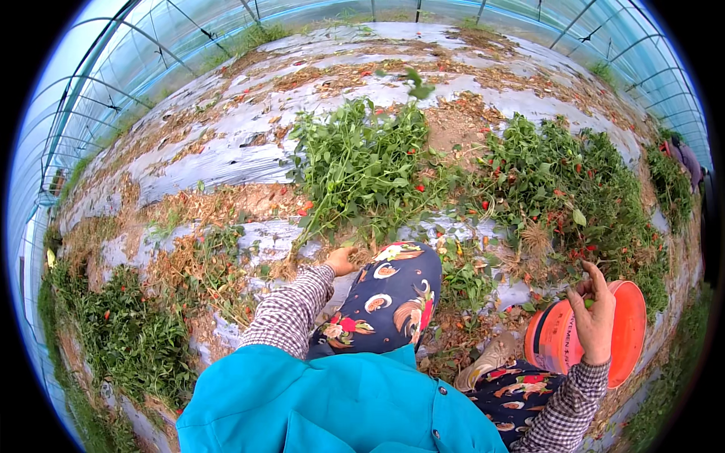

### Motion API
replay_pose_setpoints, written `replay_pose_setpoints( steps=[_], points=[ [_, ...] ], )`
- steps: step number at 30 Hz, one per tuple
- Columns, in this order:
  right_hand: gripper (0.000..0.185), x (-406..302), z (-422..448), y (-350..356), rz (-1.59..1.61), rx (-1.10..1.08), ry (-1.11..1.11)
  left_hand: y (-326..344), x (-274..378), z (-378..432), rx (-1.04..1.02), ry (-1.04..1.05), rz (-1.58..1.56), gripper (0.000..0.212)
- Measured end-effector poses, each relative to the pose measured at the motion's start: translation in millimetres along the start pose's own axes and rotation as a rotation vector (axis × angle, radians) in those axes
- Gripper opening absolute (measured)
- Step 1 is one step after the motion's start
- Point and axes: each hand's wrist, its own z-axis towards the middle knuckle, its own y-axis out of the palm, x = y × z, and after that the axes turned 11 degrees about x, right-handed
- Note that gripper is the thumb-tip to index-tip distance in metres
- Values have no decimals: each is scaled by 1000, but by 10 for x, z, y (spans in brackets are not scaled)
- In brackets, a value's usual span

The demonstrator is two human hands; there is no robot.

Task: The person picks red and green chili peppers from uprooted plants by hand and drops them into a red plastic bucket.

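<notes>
My left hand (pixel 342 261) reaches low beside my bent knee, close to the stem bases of a heap of uprooted pepper plants (pixel 362 158); whether it grips anything is not clear. My right hand (pixel 595 317) is raised in front of the orange plastic bucket (pixel 552 334), its curled fingers holding a small green thing (pixel 589 303), perhaps a pepper. The bucket leans on its side with its mouth to the right, and what lies inside is not visible. Red peppers (pixel 419 188) show among the leaves. A blurred green sprig (pixel 418 85) appears above the heap.
More pulled pepper plants (pixel 566 170) lie at the right, another pile (pixel 130 328) at the left. Pale plastic mulch film (pixel 226 164) covers the ground, with dry leaves and scattered peppers on it. A person (pixel 682 161) bends at the far right. The greenhouse frame (pixel 99 79) curves around.
</notes>
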Motion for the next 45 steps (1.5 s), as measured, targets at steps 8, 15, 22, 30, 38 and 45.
replay_pose_setpoints(
  steps=[8,15,22,30,38,45],
  points=[
    [38,156,-127,-252,89,80,197,-259,-681,-257,596,-537,66,50],
    [36,375,-532,-383,241,191,380,-313,-1181,-24,281,-769,86,89],
    [34,307,-450,-176,209,65,470,-330,-835,61,315,-801,289,79],
    [34,278,-374,10,172,19,425,-1013,99,670,632,204,-274,63],
    [34,150,-310,64,170,-49,442,-773,-58,1260,619,486,-74,43],
    [32,121,-250,80,176,-95,419,-665,-140,1553,616,-25,-310,21]
  ],
)
